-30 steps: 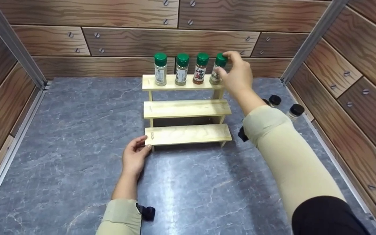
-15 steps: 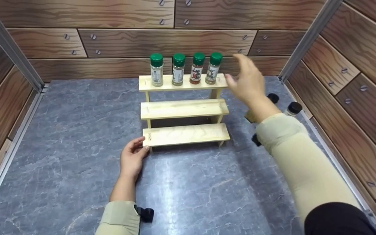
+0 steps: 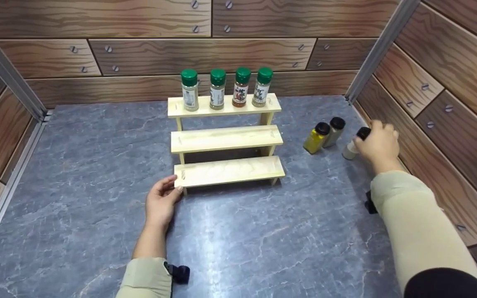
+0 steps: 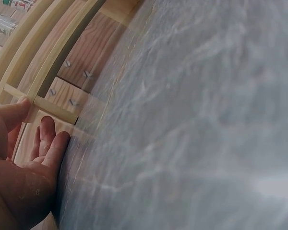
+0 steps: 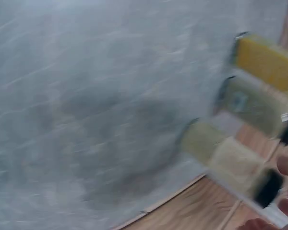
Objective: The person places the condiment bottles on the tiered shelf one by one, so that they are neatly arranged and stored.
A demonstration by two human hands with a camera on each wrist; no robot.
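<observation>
A three-step wooden display rack [image 3: 227, 171] stands on the grey marbled table. My left hand [image 3: 162, 205] holds the left end of its lowest step, thumb at the front corner; in the left wrist view that thumb [image 4: 17, 112] lies against the wood, with the other fingers spread loosely below. At the right, my right hand [image 3: 381, 145] is at a black-capped spice jar [image 3: 349, 151], its fingers parted around the cap. The blurred right wrist view shows this jar's black cap [image 5: 269, 188] between thumb and fingers, which look just short of closing on it.
Several green-capped spice jars [image 3: 239, 89] stand in a row on the top step. A yellow-filled jar [image 3: 314, 142] and a black-capped jar of pale contents [image 3: 334, 134] stand right of the rack. Wood-patterned walls [image 3: 441, 124] enclose the table [image 3: 77, 186].
My right hand has let go of the rightmost green-capped jar on the top step and moved right and down to a black-capped jar. My left hand stays at the rack.
</observation>
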